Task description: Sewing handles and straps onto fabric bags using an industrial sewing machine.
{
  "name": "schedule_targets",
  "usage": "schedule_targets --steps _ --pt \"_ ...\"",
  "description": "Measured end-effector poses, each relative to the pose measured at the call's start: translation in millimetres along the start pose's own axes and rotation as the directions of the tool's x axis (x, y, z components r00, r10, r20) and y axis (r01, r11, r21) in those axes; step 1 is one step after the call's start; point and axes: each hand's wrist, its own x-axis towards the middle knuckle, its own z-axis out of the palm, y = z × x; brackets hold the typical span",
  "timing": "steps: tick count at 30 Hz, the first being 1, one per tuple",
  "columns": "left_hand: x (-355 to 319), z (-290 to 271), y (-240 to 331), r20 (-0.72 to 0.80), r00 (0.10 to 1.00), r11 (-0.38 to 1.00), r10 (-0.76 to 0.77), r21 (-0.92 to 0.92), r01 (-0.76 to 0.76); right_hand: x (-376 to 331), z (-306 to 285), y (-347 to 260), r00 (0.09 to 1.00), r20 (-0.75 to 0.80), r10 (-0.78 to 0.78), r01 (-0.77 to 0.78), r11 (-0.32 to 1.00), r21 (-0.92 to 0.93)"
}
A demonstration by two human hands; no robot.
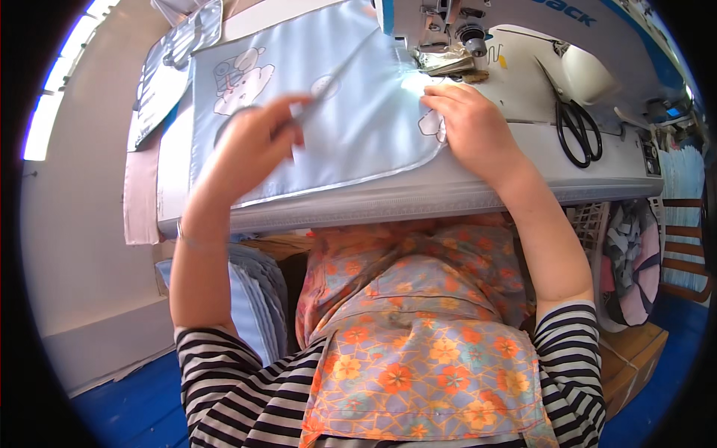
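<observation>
A light blue fabric piece (351, 112) with cartoon prints lies spread on the white sewing table (418, 196). My left hand (250, 145) rests on its left part, fingers curled and motion-blurred, pinching the cloth. My right hand (467, 123) lies flat on the fabric's right edge, fingertips just in front of the presser foot (448, 60) of the sewing machine (478, 30). The lit seam area sits between my right fingers and the needle.
Black scissors (576, 131) lie on the table to the right. More printed fabric pieces (168, 67) hang off the far left. A stack of blue cloth (254, 295) sits by my left knee. A basket of scraps (635, 261) stands at the right, on a blue floor.
</observation>
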Motion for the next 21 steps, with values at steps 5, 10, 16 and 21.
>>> schedule_targets --steps 5,10,16,21 --pt "-89 28 53 0.161 0.987 0.994 0.022 -0.111 -0.004 -23 -19 -56 0.973 -0.049 0.225 -0.179 0.872 0.455" --pt "-98 88 76 0.206 0.847 0.847 0.49 0.119 -0.519 -37 -19 -124 0.732 0.642 0.229 -0.571 -0.308 0.761" --pt "-59 88 89 -0.137 0.721 0.734 0.679 0.108 -0.67 -58 -27 -131 0.985 0.12 0.122 -0.17 0.616 0.769" --pt "-59 74 59 -0.021 0.839 0.838 0.544 -0.027 -0.544 -60 -87 -95 0.873 0.447 0.195 -0.463 0.62 0.633"
